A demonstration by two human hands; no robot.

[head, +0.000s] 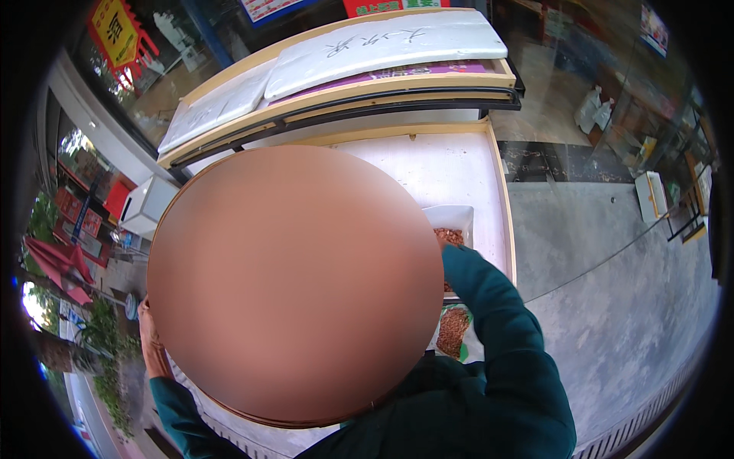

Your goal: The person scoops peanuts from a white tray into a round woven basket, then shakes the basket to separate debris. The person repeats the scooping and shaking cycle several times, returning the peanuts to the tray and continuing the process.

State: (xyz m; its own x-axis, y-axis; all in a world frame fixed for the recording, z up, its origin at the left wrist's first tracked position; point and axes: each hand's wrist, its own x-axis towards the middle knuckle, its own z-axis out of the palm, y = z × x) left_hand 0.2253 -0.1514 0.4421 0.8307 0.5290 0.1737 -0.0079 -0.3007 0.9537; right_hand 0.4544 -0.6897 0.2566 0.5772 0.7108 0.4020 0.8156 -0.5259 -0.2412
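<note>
A large round tray [295, 287] with a thin brown rim is tilted up before me, its surface blurred. My left hand [149, 327] is on the tray's left edge, its fingers partly hidden behind the rim. At the opposite edge, only a sliver of my right hand [444, 243] shows past a dark green sleeve. It is beside the tray's rim and over a white plastic bin [467, 221] with reddish-brown nuts or beans [450, 235] inside; its grip is hidden. Below the bin, a bag [453, 331] holds similar contents.
The bin stands in a wood-rimmed display table [453, 166]. Behind it, a raised wooden shelf [395, 94] carries white foam boards [390, 51] with handwriting. A glass front [573, 74] rises at the back right. A white box [148, 203] stands at left, near plants [112, 361].
</note>
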